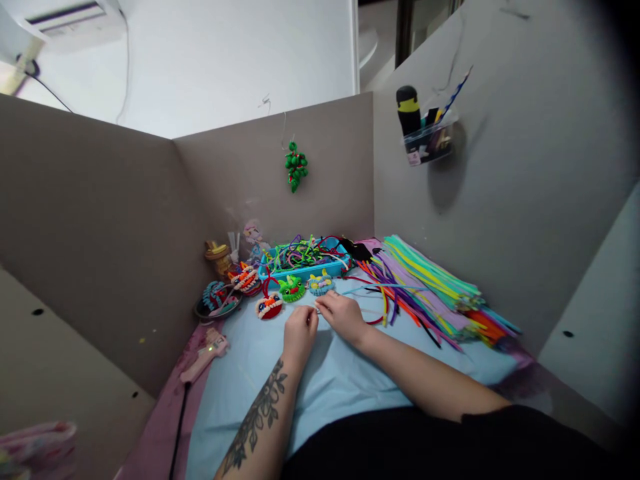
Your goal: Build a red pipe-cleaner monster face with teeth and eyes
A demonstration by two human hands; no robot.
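My left hand (pixel 300 328) is closed in a pinch over the pale blue cloth (pixel 250 400). Close beside it, my right hand (pixel 341 315) also has its thumb and fingers pressed together. Something small between the fingertips is too hidden to name. Just beyond my hands lie fuzzy animal-face ornaments: a light blue one (pixel 321 283), a green one (pixel 292 288) and a red and white one (pixel 269 305). A light blue pipe cleaner (pixel 390 288) stretches to the right behind my right hand.
A blue tray (pixel 303 273) of tangled pipe cleaners stands at the back. Bundled pipe cleaners (pixel 425 287) cover the right side. To the left are a pink glue gun (pixel 206 357) with a black cord and a dark bowl (pixel 203 312). Grey panels surround the table.
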